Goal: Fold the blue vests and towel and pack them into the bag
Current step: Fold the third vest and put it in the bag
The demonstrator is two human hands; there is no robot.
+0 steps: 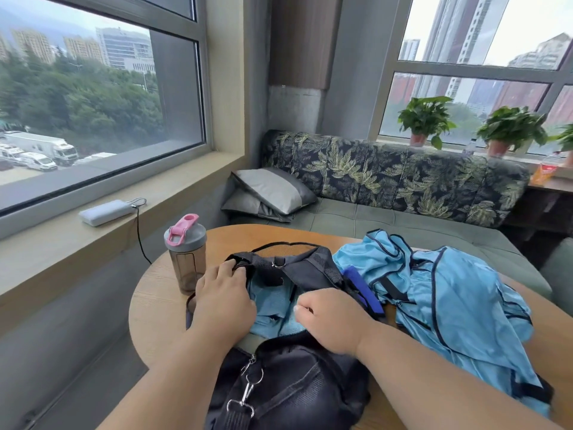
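head view: shaker bottle (185,252) stands far left on the tabletop (148,308). left hand (224,301) lies spread on the bag (291,380) rim, right hand (333,318) pinches blue cloth (273,308) inside. i'd flatten it first, since the vests (449,293) still lie unfolded at right.

open black bag (291,383), crumpled blue vests (449,293) beside
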